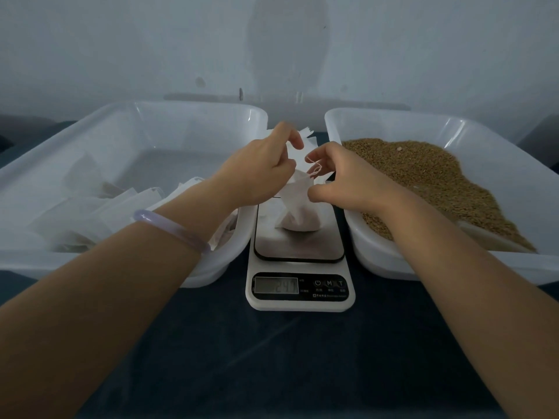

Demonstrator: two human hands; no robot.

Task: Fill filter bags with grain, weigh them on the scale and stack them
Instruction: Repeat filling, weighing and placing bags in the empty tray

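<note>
Both forearms reach forward from the bottom corners and meet over the scale (300,300), which stands in the middle of the tabletop (272,367). The left hand (260,173) is raised with its wrist bent, its fingers (291,137) curled and pinching the gathered top of the filter bag (298,214). A pale lilac bangle (172,229) sits on that forearm. The right hand (343,181) is slightly lower, palm down, its fingers (321,153) drawn in narrowly and pinching the thin white drawstring (315,168), which loops between the two hands. The filter bag rests with its rounded, filled bottom on the scale's steel platform, its neck pulled upward. The display shows digits too blurred to read.

The tabletop is covered in dark blue. To the left of the scale a translucent white tub (193,122) holds a heap of flat white bags (99,213); to the right a matching tub (393,127) holds brown grain (429,176), and the right wrist crosses its near rim. Behind them is a plain pale wall (151,40) with some marks and stains
</note>
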